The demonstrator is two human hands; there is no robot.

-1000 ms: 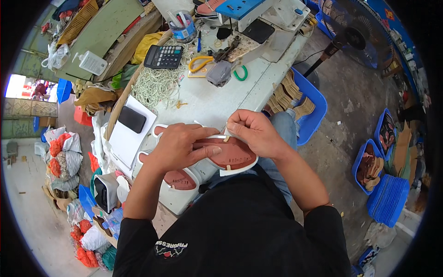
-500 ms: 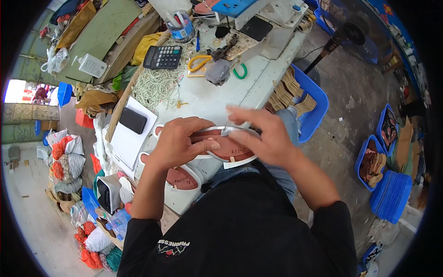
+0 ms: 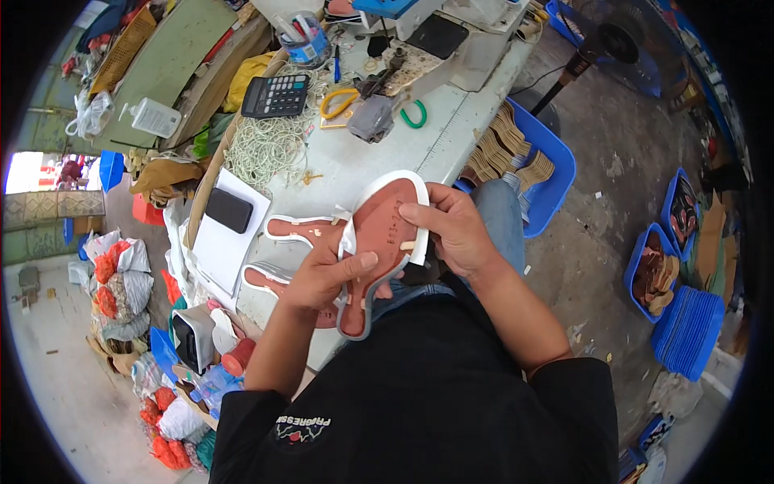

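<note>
1. While the left hand (image 3: 318,278) grips its narrow middle, thumb on top and fingers beneath, one red sole (image 3: 379,222) is held up over the near edge of the table (image 3: 435,153).
2. Right hand (image 3: 459,234): thumb on the sole's face, fingers behind its white-edged wide end, grasping.
3. Writing, sole: dark stamped characters, just beside the right thumb.
4. Writing, shirt (image 3: 419,387): white lettering with an emblem, on black.
5. Jar (image 3: 310,53): blue label, print too small to read.
6. Bottle (image 3: 156,118): white, pump-topped, print illegible.
</note>
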